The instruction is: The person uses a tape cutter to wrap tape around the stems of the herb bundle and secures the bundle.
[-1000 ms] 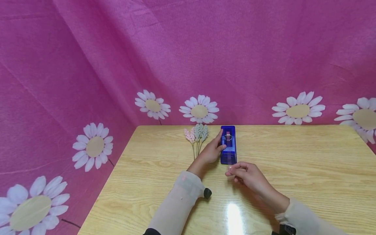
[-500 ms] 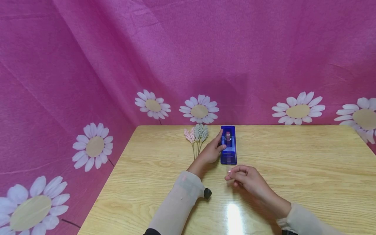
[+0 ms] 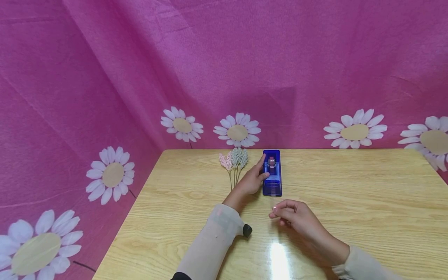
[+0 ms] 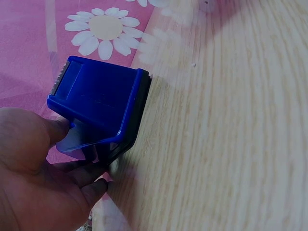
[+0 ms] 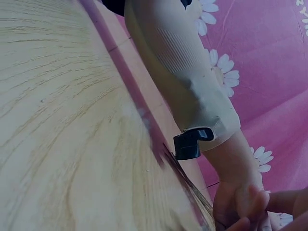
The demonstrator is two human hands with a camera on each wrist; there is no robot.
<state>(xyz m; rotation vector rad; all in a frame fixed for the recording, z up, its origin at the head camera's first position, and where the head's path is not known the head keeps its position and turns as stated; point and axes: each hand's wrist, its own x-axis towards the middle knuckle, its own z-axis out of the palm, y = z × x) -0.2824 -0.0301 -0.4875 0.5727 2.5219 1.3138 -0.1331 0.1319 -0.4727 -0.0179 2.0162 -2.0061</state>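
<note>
Pink and grey-green flower sprigs (image 3: 239, 156) lie just left of left fingers. Left hand (image 3: 250, 182) is clamped on left side of desktop tape dispenser (image 3: 275, 177), thumb on the near part; left is the nearer hand. Dispenser is set just right of left fingers, straight ahead of right fingertips and apart from them, long axis pointed away from the person. Body: glossy blue, dark base, serrated cutter (image 4: 59, 79), tape roll (image 3: 272, 161) seated inside. Clear tape strip (image 3: 273, 201) is pinched between right hand's (image 3: 299, 217) thumb and fingertips.
</note>
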